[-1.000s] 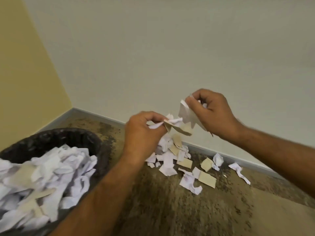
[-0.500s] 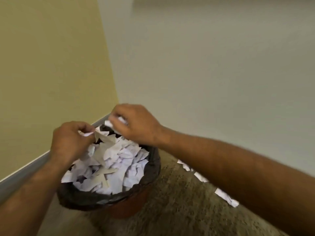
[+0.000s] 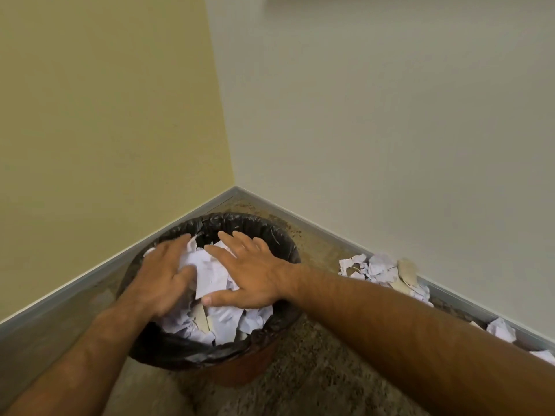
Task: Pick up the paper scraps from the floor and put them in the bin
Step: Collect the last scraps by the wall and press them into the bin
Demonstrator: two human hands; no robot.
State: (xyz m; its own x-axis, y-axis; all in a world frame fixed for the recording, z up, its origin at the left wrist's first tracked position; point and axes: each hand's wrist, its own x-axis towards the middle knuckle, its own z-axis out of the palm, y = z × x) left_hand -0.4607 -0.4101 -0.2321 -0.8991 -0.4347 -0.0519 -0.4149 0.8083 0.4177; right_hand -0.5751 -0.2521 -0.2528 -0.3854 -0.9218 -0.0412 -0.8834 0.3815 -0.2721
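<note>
While our left hand (image 3: 162, 280) lies palm down with its fingers spread flat on the heap of paper in the bin (image 3: 279, 238), our right hand (image 3: 249, 273) does the same beside it, fingers straight and fanned, thumb stretched toward us. Neither grip pinches or curls round anything; both simply press on the crumpled sheets. Between the two hands a wad of white paper scraps (image 3: 210, 274) bulges up, and more white pieces, with a tan bit of card (image 3: 202, 319) among them, fill the bin to the rim on the near side.

A black plastic liner (image 3: 168, 349) is folded over the edge of the round bin, and below it we can make out a strip of reddish-brown bin wall. The bin stands right in the corner of the room, close to both walls.

Further right, more scraps on the floor (image 3: 378, 268) lie in a loose pile against the skirting, white crumpled bits mixed with a few tan ones, well apart from the bin. A couple of stray white pieces (image 3: 500, 328) sit further along the same wall, toward the right edge.

Under all this the floor (image 3: 315, 382) is speckled brown and beige, darker and stained near the corner. A grey skirting strip (image 3: 75, 292) runs along both walls. Our left-side wall (image 3: 105, 115) is pale yellow; the other wall (image 3: 390, 115) is off-white.
</note>
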